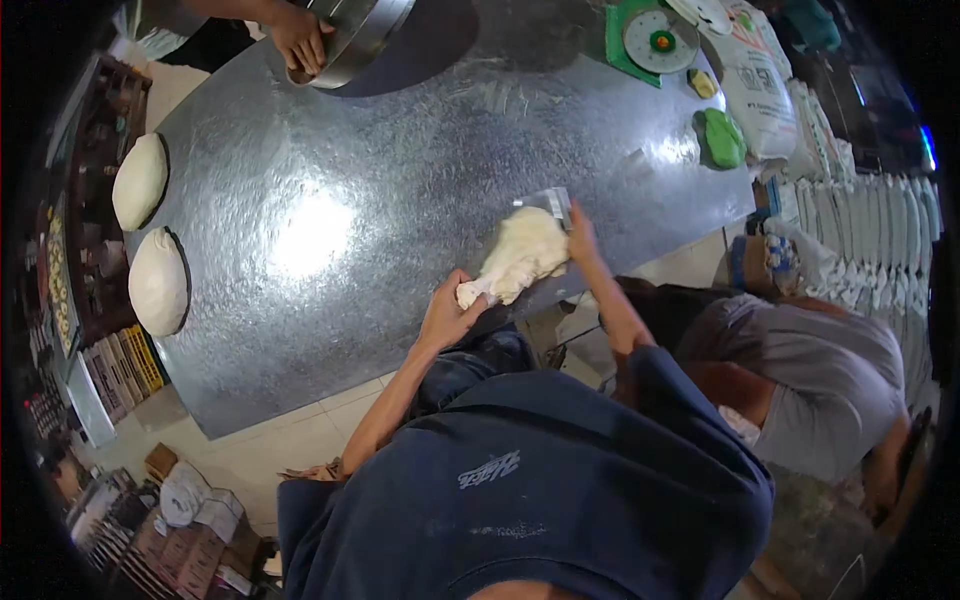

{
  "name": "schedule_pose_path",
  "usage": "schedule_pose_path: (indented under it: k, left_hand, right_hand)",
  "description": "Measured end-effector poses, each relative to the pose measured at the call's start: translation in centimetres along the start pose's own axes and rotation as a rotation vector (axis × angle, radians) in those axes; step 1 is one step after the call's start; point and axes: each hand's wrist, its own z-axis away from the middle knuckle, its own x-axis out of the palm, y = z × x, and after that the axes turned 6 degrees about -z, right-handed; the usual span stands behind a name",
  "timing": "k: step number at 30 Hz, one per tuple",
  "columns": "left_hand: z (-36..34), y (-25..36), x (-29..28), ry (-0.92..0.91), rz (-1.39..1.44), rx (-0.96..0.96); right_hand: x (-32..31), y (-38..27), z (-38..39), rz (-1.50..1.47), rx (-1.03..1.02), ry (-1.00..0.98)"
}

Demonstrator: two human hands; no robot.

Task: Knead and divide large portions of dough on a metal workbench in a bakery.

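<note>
A lumpy mass of pale dough [522,250] lies near the front edge of the steel table [380,180]. My left hand [448,308] grips the dough's thin lower-left end. On the far side of the mass, my right hand [582,232] is closed on a flat metal scraper [556,200], whose blade is partly hidden behind the dough. Two smooth oval dough pieces, one above the other [138,182] [157,282], rest along the table's left edge.
A person's hand [300,45] holds a large round metal pan [355,55] at the back. A green scale [622,45], green cloth [722,135] and white sacks [760,110] sit back right. Another person [820,370] is beside me at right; shelving [95,200] stands left.
</note>
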Motion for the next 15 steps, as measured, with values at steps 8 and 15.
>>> schedule_pose_path:
  k: [8,15]
  left_hand:
    - [6.1,3.5,-8.9,0.129,0.682,0.107]
    - [4.3,-3.3,-8.6,0.391,-0.248,0.074]
  right_hand:
    - [8.2,-16.7,6.9,-0.374,0.29,-0.496]
    - [-1.4,-19.1,4.2,0.328,0.275,0.2]
